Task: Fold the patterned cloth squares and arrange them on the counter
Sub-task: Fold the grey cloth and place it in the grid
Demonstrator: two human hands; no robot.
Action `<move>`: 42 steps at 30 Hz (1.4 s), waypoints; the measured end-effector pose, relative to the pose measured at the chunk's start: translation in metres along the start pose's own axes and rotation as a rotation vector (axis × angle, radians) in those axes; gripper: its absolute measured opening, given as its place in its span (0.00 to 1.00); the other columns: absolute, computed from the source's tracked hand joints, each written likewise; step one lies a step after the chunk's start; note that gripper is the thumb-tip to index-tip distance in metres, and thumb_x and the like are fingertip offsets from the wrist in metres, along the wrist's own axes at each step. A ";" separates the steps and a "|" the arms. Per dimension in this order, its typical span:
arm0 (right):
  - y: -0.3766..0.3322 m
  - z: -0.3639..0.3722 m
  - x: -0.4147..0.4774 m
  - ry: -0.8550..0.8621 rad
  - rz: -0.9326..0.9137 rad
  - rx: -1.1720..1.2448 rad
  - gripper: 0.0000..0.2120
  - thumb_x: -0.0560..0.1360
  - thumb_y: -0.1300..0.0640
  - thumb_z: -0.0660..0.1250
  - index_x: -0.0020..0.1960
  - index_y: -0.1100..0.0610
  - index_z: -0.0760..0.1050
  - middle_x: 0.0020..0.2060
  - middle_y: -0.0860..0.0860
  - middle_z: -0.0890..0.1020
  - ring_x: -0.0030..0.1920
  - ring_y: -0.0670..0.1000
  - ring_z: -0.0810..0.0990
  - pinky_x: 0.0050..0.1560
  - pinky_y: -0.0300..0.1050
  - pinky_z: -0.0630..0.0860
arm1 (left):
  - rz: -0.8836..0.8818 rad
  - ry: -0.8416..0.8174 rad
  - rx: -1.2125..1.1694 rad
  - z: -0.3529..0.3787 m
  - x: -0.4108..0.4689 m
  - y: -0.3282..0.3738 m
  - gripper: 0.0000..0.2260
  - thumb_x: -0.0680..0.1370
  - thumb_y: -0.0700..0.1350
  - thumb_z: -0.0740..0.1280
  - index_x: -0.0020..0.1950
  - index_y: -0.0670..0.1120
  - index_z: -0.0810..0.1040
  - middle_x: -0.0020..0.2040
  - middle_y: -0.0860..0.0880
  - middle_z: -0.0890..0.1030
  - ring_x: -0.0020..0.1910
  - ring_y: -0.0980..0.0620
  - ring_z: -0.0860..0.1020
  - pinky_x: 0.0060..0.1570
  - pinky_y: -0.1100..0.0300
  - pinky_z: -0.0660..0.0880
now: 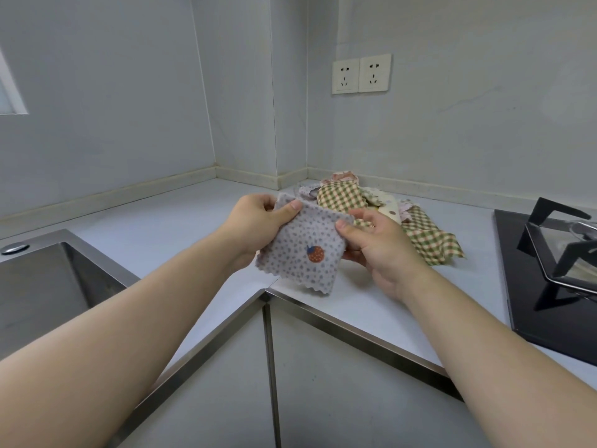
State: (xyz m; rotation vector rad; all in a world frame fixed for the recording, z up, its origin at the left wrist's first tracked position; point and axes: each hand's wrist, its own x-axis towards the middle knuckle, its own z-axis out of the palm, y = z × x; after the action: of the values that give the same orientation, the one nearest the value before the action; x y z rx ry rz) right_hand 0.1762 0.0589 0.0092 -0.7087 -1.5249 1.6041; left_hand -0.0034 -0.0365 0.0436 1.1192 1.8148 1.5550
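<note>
Above counter [181, 227], dotted zigzag-edged cloth square [300, 250]

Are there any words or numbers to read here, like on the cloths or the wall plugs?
None can be read. The dotted cloth bears only a strawberry picture, the checked cloths only squares, and the wall sockets only holes; no label shows on the stove.

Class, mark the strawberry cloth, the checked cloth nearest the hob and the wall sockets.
strawberry cloth [297, 240]: head view, dotted middle.
checked cloth [433, 244]: head view, flat middle.
wall sockets [345, 76]: head view, left plate.
</note>
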 end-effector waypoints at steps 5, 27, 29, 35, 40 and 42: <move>-0.005 0.004 -0.005 -0.003 0.144 0.067 0.13 0.83 0.51 0.65 0.54 0.59 0.81 0.47 0.55 0.87 0.46 0.54 0.86 0.47 0.49 0.84 | 0.054 -0.035 -0.062 0.014 -0.008 0.005 0.14 0.80 0.56 0.69 0.55 0.47 0.80 0.51 0.47 0.85 0.52 0.46 0.84 0.48 0.50 0.81; 0.002 0.007 -0.003 0.339 -0.451 -0.640 0.23 0.85 0.43 0.52 0.46 0.58 0.75 0.36 0.50 0.79 0.40 0.47 0.78 0.40 0.45 0.72 | 0.212 0.325 0.018 0.047 -0.029 -0.014 0.11 0.85 0.54 0.58 0.51 0.50 0.74 0.45 0.52 0.81 0.45 0.55 0.80 0.37 0.61 0.72; 0.003 0.007 -0.002 0.357 -0.450 -0.639 0.23 0.86 0.44 0.53 0.45 0.59 0.74 0.36 0.50 0.78 0.39 0.49 0.77 0.39 0.46 0.71 | 0.259 0.342 0.085 0.048 -0.029 -0.014 0.09 0.85 0.53 0.58 0.52 0.50 0.73 0.45 0.54 0.80 0.43 0.58 0.78 0.34 0.65 0.70; 0.005 0.006 0.002 0.302 -0.347 -0.642 0.23 0.85 0.43 0.52 0.49 0.59 0.76 0.41 0.52 0.82 0.44 0.52 0.80 0.47 0.53 0.78 | 0.165 0.307 0.067 0.048 -0.027 -0.017 0.14 0.84 0.57 0.59 0.55 0.47 0.75 0.49 0.52 0.81 0.45 0.57 0.79 0.39 0.63 0.75; 0.006 0.007 0.002 0.274 -0.330 -0.626 0.23 0.85 0.43 0.53 0.50 0.59 0.77 0.43 0.54 0.82 0.46 0.54 0.81 0.48 0.54 0.78 | -0.249 0.077 -0.348 0.049 -0.029 -0.015 0.20 0.80 0.61 0.65 0.54 0.45 0.81 0.50 0.46 0.87 0.48 0.47 0.85 0.47 0.51 0.82; 0.006 0.007 0.002 0.261 -0.310 -0.616 0.22 0.85 0.43 0.53 0.50 0.58 0.77 0.43 0.53 0.83 0.46 0.53 0.81 0.48 0.53 0.78 | -0.170 0.144 -0.236 0.051 -0.028 -0.015 0.16 0.82 0.58 0.64 0.52 0.45 0.80 0.50 0.47 0.85 0.49 0.47 0.84 0.48 0.51 0.82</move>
State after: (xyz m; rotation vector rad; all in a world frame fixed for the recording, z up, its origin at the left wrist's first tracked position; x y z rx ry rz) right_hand 0.1687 0.0572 0.0043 -0.9118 -1.8318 0.7724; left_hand 0.0490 -0.0318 0.0135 0.7424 1.7115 1.7302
